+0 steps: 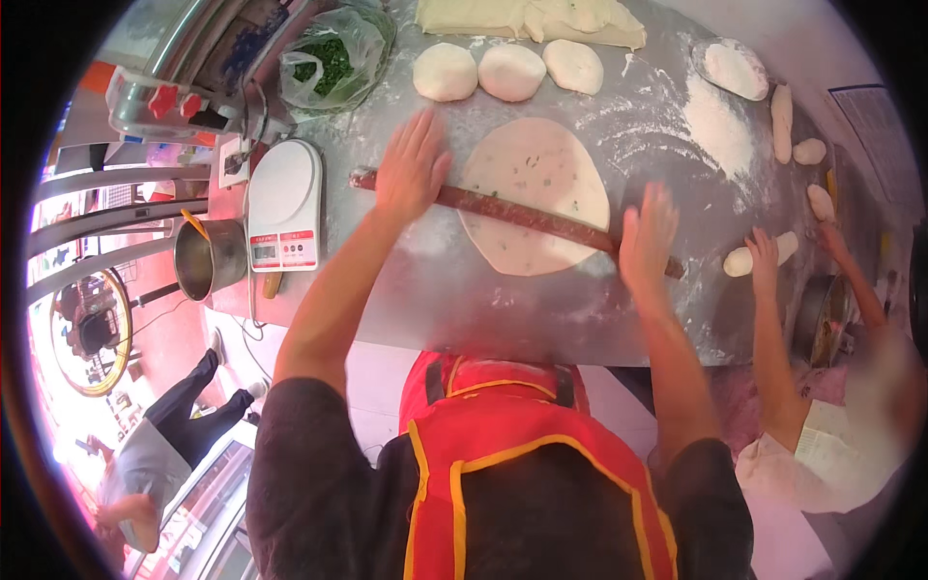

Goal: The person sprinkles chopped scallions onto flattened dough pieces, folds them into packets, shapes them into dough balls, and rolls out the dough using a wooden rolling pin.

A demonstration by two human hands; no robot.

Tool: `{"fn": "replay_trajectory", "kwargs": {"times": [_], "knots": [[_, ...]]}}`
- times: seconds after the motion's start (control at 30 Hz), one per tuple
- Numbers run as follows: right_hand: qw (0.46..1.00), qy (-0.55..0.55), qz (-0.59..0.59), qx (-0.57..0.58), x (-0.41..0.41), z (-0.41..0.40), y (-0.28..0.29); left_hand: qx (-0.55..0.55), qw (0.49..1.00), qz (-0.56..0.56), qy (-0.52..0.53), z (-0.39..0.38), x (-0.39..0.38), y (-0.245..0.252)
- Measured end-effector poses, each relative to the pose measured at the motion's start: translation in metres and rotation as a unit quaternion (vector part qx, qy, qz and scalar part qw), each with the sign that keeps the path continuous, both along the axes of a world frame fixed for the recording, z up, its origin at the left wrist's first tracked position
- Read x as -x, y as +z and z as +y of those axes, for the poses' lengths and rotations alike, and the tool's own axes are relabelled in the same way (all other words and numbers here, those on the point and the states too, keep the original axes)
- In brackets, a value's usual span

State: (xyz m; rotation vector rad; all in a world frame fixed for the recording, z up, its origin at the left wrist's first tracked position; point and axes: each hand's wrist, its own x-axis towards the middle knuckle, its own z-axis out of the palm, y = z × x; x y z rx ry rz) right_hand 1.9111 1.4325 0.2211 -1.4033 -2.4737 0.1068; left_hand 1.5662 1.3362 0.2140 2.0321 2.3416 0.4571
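Observation:
A flattened sheet of dough (535,163) with green flecks lies on the floured metal worktop (406,290). Across it, slanting down to the right, lies a reddish-brown wooden rolling pin (522,210). My left hand (413,167) rests flat on the pin near its left end, fingers extended. On the pin's right part lies my right hand (647,239), its fingers pointing up and away from me. Neither hand is wrapped around the wood. Beyond the sheet sit three round dough pieces (512,72) in a row, with a large dough slab (529,20) behind them.
Left are a kitchen scale (284,206), a metal pot (210,257) and a plastic bag of chopped greens (326,69). Loose flour (718,130) and a flour container (732,69) stand at back right. A co-worker's hand (763,261) touches a dough roll (739,262) at right, near a metal bowl (823,319).

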Motion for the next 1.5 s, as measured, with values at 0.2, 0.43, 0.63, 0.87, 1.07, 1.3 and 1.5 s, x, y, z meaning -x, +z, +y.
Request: {"fn": "replay_trajectory", "kwargs": {"times": [0.2,0.43,0.63,0.87,1.07,1.3,1.5], "knots": [[0.998,0.033,-0.047,0.034,-0.03,-0.114,-0.008,0.045,0.998,-0.019,-0.036,-0.105,-0.03,-0.005],[0.994,0.005,0.014,0.109,-0.071,-0.163,-0.001,0.062,0.983,-0.027,-0.169,-0.079,-0.017,0.002],[0.945,-0.162,0.128,0.255,-0.076,-0.238,0.005,-0.001,0.962,-0.053,-0.267,0.008,-0.113,-0.014],[0.919,-0.259,0.131,0.265,-0.105,-0.238,0.005,0.015,0.949,-0.09,-0.303,0.13,-0.233,-0.019],[0.896,-0.23,0.137,0.355,-0.11,-0.235,0.015,0.04,0.953,-0.117,-0.278,0.088,-0.186,-0.016],[0.87,-0.193,0.089,0.444,-0.104,-0.232,0.015,0.107,0.976,-0.081,-0.174,0.036,-0.147,-0.016],[0.911,-0.157,0.065,0.376,-0.089,-0.243,0.014,0.026,0.98,-0.086,-0.178,0.037,-0.149,-0.013]]}}
